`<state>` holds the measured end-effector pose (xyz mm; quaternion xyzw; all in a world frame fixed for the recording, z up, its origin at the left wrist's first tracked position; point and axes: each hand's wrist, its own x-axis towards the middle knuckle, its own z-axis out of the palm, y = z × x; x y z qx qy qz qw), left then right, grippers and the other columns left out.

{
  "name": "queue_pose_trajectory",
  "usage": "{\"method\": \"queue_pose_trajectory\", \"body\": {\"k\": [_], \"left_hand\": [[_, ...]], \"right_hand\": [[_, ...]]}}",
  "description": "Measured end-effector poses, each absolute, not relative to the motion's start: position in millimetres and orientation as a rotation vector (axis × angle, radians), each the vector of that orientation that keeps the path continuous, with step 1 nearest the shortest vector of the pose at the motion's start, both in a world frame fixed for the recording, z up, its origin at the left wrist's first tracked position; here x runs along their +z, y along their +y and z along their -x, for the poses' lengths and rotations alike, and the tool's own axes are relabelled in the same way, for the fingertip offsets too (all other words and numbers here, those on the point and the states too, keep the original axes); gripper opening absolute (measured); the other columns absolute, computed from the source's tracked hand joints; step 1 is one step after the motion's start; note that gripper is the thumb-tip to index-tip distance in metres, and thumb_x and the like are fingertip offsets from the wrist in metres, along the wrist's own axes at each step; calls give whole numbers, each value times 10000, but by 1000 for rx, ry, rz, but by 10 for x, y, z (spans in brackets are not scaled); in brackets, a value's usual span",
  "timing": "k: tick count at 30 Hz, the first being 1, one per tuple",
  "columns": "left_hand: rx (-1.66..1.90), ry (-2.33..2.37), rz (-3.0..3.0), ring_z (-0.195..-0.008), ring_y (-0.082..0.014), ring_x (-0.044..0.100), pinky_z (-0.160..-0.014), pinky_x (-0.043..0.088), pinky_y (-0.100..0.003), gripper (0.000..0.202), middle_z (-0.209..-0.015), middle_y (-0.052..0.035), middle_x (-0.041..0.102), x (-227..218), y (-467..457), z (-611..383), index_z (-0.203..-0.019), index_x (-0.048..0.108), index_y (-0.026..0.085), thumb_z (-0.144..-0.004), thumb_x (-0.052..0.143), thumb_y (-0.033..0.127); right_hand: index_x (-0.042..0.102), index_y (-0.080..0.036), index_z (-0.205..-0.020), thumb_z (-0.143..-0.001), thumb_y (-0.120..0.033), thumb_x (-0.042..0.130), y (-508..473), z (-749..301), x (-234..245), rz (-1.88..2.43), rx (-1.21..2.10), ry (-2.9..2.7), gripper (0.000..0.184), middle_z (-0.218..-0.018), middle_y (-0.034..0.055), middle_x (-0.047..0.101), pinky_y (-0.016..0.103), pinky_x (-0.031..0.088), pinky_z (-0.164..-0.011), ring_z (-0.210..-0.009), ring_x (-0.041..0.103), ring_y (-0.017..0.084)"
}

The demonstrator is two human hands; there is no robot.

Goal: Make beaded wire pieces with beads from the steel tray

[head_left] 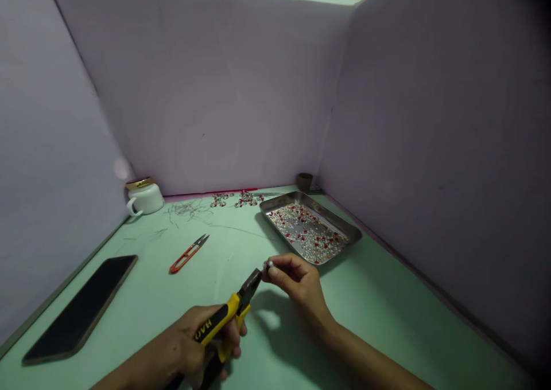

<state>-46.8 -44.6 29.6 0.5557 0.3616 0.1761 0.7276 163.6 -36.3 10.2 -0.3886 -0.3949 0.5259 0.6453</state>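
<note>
My left hand [202, 335] is wrapped round the yellow and black handles of a pair of pliers [247, 291]. The jaws point up and to the right and meet a small beaded piece [267, 265], pinched between the thumb and fingertips of my right hand [299, 281]. A pale bead shows on that piece; the rest of it is hidden by my fingers. Just behind my right hand stands a metal tray [350, 229] with many loose red, white and clear beads [301, 229].
Orange-handled thread snips [187, 255] lie left of the pliers. A dark phone [81, 309] rests at the left edge. Behind are a white mug [146, 198], scattered wire pieces [185, 209], red beaded pieces [247, 199] and a small brown pot [305, 182]. Walls enclose three sides.
</note>
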Motion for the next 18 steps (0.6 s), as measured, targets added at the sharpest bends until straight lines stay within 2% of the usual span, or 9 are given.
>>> {"method": "queue_pose_trajectory", "body": {"k": [4,7,12,15,18], "left_hand": [[453,881,-1462,-700,-180,513,-641,433,-321,274,-814,-30,572,348,-354,543,-802,615,193,-546,528,149],[433,902,-1555,-732,-181,487,-663,416,-316,296,-859,-25,560,347,-296,564,-823,609,191,-544,516,162],[275,897,-1743,-781,-209,472,-738,397,-376,405,-910,-23,534,453,-347,537,-935,577,207,-549,461,165],[299,860,-1780,-937,-278,466,-841,361,-444,495,-1028,-32,526,528,-400,513,-961,585,238,-498,434,149],[359,826,-1789,-1100,-335,379,-945,280,-485,550,-1104,-27,516,546,-415,499,-996,590,261,-481,432,152]], "right_hand": [[707,-168,-814,-643,-346,737,-312,-1689,78,913,1230,-923,248,-627,6,638,313,524,-584,-529,602,128],[720,-174,-827,-653,-380,723,-283,-1713,76,914,1297,-951,270,-602,-10,601,304,527,-589,-540,579,111],[713,-175,-850,-641,-372,735,-268,-1708,103,913,1357,-955,288,-600,-17,588,282,517,-570,-555,549,100],[686,-178,-836,-611,-340,769,-264,-1700,143,892,1390,-861,289,-602,-26,597,273,511,-553,-533,551,96],[663,-159,-751,-566,-340,804,-265,-1692,182,860,1480,-732,295,-609,-17,602,253,509,-530,-522,550,93]]}}
